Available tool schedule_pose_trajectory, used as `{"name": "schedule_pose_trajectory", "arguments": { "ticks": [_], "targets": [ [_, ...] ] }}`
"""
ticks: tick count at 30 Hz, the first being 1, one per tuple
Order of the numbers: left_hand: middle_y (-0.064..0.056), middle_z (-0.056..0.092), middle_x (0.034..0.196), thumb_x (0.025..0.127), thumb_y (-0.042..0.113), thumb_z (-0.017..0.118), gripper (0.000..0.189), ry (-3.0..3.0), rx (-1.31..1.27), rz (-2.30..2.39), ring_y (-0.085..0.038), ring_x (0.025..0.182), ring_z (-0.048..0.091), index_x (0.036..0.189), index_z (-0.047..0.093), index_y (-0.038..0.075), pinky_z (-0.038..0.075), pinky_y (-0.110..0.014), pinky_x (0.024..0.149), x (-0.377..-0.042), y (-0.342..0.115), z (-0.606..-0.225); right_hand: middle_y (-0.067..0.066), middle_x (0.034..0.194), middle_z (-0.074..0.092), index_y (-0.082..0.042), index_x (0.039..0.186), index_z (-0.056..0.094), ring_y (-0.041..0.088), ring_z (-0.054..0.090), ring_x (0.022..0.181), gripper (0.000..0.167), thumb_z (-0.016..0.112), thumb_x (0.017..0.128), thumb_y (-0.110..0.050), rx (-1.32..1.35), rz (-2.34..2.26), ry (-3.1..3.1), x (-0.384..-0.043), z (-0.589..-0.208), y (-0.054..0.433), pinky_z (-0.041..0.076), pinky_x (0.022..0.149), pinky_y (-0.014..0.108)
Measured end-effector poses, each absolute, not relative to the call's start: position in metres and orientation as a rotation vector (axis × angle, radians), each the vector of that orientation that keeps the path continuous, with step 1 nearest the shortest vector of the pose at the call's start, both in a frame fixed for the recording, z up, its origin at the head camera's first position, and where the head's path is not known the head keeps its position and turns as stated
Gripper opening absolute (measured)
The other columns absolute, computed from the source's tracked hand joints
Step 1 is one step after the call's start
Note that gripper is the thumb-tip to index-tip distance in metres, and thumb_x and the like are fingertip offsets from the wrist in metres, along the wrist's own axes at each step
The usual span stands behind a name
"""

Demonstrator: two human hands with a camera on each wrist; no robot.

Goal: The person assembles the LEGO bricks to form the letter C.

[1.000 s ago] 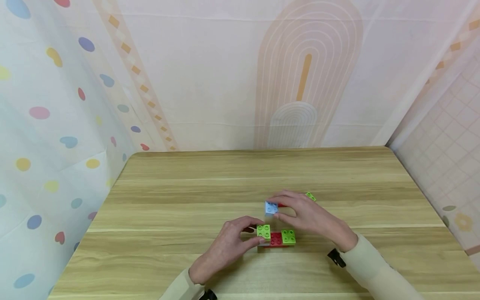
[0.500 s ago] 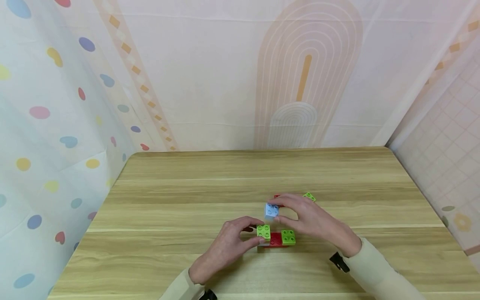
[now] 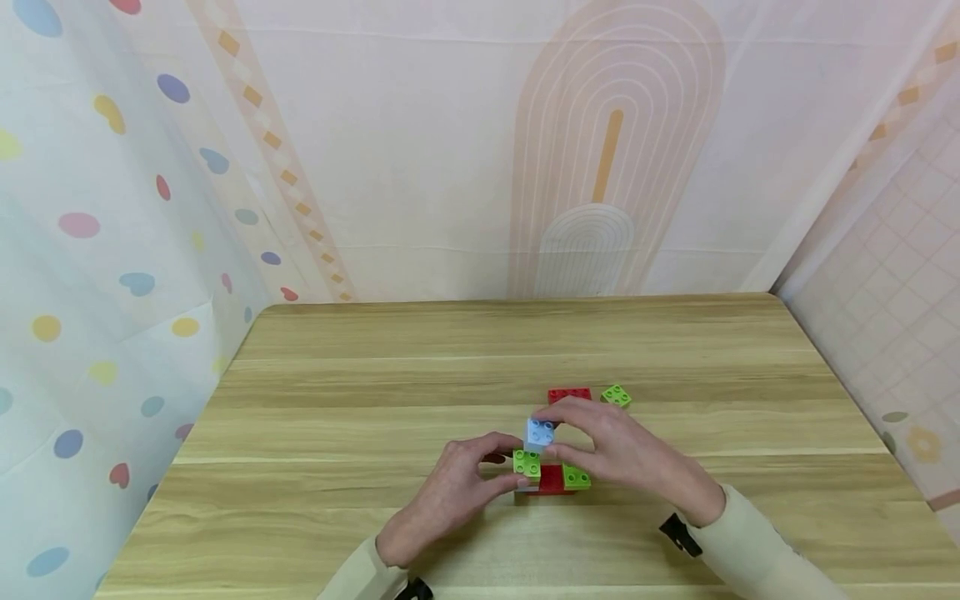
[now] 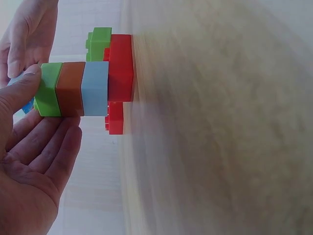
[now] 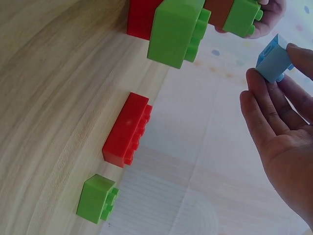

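Observation:
My left hand (image 3: pixel 453 483) pinches the upper green brick (image 4: pixel 50 90) of a stack between thumb and fingers. Under that brick sit a brown brick (image 4: pixel 71 89) and a light blue brick (image 4: pixel 96 88), all on one end of a long red brick (image 4: pixel 121 68). A second green brick (image 3: pixel 576 476) stands on the red brick's other end. In my right hand (image 3: pixel 626 446), a loose blue brick (image 5: pixel 275 59) is pinched between thumb and fingertips. In the right wrist view it hangs apart from the stack, its studs facing away from its hollow underside.
Behind the hands, a loose red brick (image 3: pixel 568 395) and a loose green brick (image 3: pixel 617 396) lie on the wooden table (image 3: pixel 360 375). A patterned cloth (image 3: pixel 420 167) hangs at the table's back edge.
My right hand has come nearer with the blue brick, which is now over the far side of the stack. The loose red and green bricks show more. My left hand has stayed put.

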State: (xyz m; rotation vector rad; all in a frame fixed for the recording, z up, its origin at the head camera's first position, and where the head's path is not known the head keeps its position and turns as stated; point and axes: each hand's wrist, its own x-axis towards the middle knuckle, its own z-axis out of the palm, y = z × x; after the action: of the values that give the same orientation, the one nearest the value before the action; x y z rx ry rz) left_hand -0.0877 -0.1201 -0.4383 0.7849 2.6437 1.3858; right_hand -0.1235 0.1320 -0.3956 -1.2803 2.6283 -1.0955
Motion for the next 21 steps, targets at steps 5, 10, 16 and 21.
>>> {"name": "schedule_pose_trajectory", "arguments": {
  "ticks": [5, 10, 16, 21],
  "targets": [
    [-0.003, 0.076, 0.117, 0.094, 0.025, 0.079, 0.034, 2.632, 0.765, 1.372, -0.021, 0.104, 0.072, 0.123, 0.071, 0.009, 0.060, -0.034, 0.091, -0.087, -0.123, -0.438, -0.002, 0.124, 0.070, -0.010, 0.130, 0.067, 0.013, 0.065, 0.108, 0.038, 0.077, 0.095, -0.019, -1.300, -1.095, 2.624, -0.121, -0.396, 0.131, 0.058, 0.096, 0.040],
    [-0.004, 0.076, 0.118, 0.093, 0.024, 0.080, 0.035, 2.634, 0.776, 1.374, -0.021, 0.105, 0.072, 0.124, 0.071, 0.009, 0.060, -0.034, 0.091, -0.088, -0.127, -0.438, -0.001, 0.125, 0.069, -0.010, 0.131, 0.067, 0.015, 0.065, 0.108, 0.038, 0.076, 0.097, -0.022, -1.310, -1.055, 2.641, -0.119, -0.395, 0.130, 0.058, 0.095, 0.040],
    [-0.002, 0.076, 0.117, 0.092, 0.021, 0.081, 0.033, 2.643, 0.801, 1.379, -0.020, 0.102, 0.073, 0.122, 0.072, 0.009, 0.060, -0.032, 0.090, -0.089, -0.130, -0.439, -0.001, 0.122, 0.070, -0.010, 0.129, 0.068, 0.014, 0.065, 0.106, 0.036, 0.077, 0.096, -0.020, -1.320, -1.048, 2.642, -0.118, -0.397, 0.127, 0.057, 0.093, 0.038],
    [-0.003, 0.077, 0.114, 0.092, 0.018, 0.081, 0.031, 2.647, 0.840, 1.392, -0.021, 0.102, 0.073, 0.119, 0.073, 0.008, 0.060, -0.032, 0.090, -0.089, -0.131, -0.440, -0.004, 0.118, 0.071, -0.011, 0.127, 0.068, 0.015, 0.067, 0.105, 0.035, 0.078, 0.095, -0.022, -1.323, -1.046, 2.637, -0.116, -0.400, 0.126, 0.053, 0.092, 0.039]
  ]
}}
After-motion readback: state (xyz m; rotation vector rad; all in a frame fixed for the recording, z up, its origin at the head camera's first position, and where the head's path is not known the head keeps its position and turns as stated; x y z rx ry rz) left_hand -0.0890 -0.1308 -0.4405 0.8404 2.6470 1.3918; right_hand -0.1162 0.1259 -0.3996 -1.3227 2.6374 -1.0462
